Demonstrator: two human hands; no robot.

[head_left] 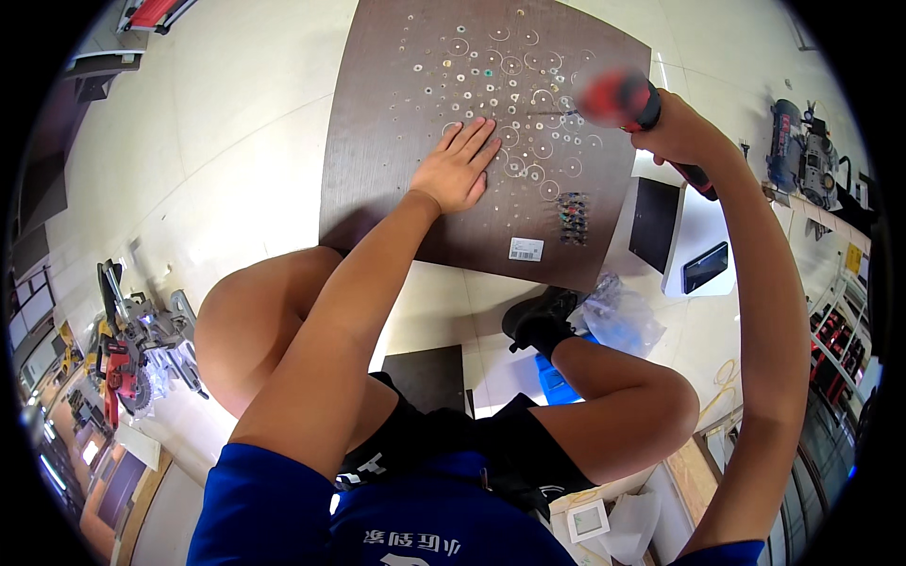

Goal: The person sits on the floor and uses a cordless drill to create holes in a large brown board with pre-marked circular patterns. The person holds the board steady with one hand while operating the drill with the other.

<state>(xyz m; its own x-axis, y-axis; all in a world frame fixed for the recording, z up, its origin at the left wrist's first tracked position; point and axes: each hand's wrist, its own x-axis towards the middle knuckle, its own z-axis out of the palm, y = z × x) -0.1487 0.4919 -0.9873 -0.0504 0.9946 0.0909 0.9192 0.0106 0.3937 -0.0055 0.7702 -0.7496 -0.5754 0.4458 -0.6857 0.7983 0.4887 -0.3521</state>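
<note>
I see my left hand (460, 168) lying flat and palm down on the dark brown board (377, 141), fingers spread a little and pointing toward one o'clock, gripping nothing. The board lies on the pale floor (236, 141) at twelve o'clock from my knees, its face dotted with small drilled holes and cut rings (528, 104). My right hand (672, 132) is up at two o'clock, fingers wrapped tight around the handle of a red and black power drill (618, 97), which is blurred; its tip points left toward the rings near the board's right half, though I cannot tell whether it touches the wood. A white label (526, 249) sits near the board's lower edge, with a cluster of small dark bits (572, 217) just to its upper right. At three o'clock a phone (705, 267) rests on a white slab. A mitre saw (127, 344) stands at eight o'clock, well apart from both hands
</note>
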